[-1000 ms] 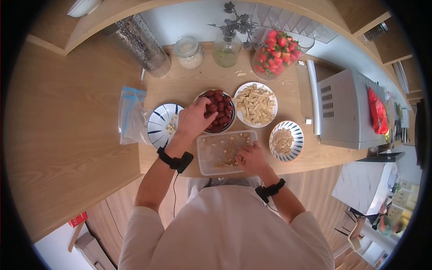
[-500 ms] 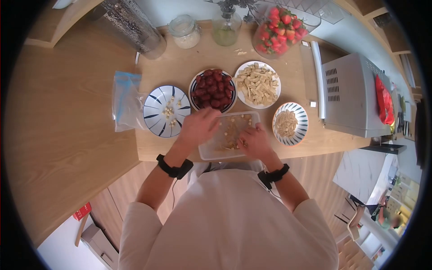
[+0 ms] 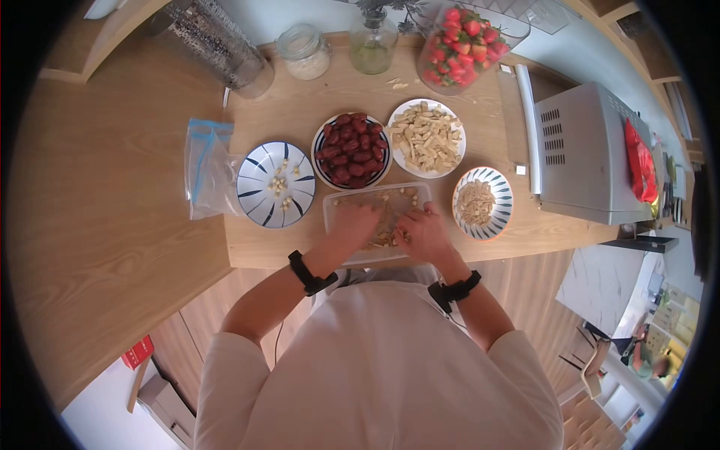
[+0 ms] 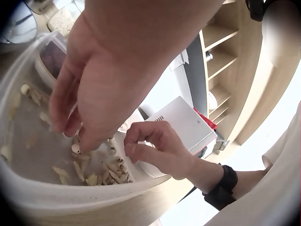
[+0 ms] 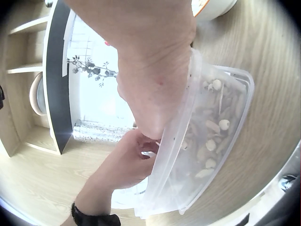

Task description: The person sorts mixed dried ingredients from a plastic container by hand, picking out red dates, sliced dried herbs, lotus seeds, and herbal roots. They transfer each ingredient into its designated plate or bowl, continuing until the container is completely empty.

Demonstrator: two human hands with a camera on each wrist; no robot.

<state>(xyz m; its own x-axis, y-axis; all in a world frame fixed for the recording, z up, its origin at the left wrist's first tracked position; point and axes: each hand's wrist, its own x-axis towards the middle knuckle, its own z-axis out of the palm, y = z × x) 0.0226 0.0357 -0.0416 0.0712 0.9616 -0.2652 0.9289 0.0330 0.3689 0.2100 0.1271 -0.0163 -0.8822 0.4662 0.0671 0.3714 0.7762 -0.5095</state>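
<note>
A clear plastic box (image 3: 405, 193) at the counter's front edge holds pale dried slices (image 4: 113, 174) and round white seeds (image 5: 224, 125). My left hand (image 3: 355, 227) reaches down into its left side. In the left wrist view its bent fingers (image 4: 60, 110) and thumb stand apart, just above a white seed (image 4: 75, 149). My right hand (image 3: 424, 234) is over the box's right side, fingers curled in toward the thumb. Pale bits show by its fingertips; I cannot tell whether it holds them. Behind the box stands a bowl of red dates (image 3: 352, 150).
On the left lie a striped plate (image 3: 253, 206) with several seeds and a zip bag (image 3: 212, 169). A plate of pale root pieces (image 3: 426, 139) and a bowl of slices (image 3: 476, 204) stand to the right. Behind are a jar (image 3: 304, 56), a vase (image 3: 373, 49) and strawberries (image 3: 461, 49).
My left hand has left the bowl of dates and come down to the right, into the box. The right hand has stayed over the box. The head view has tilted down.
</note>
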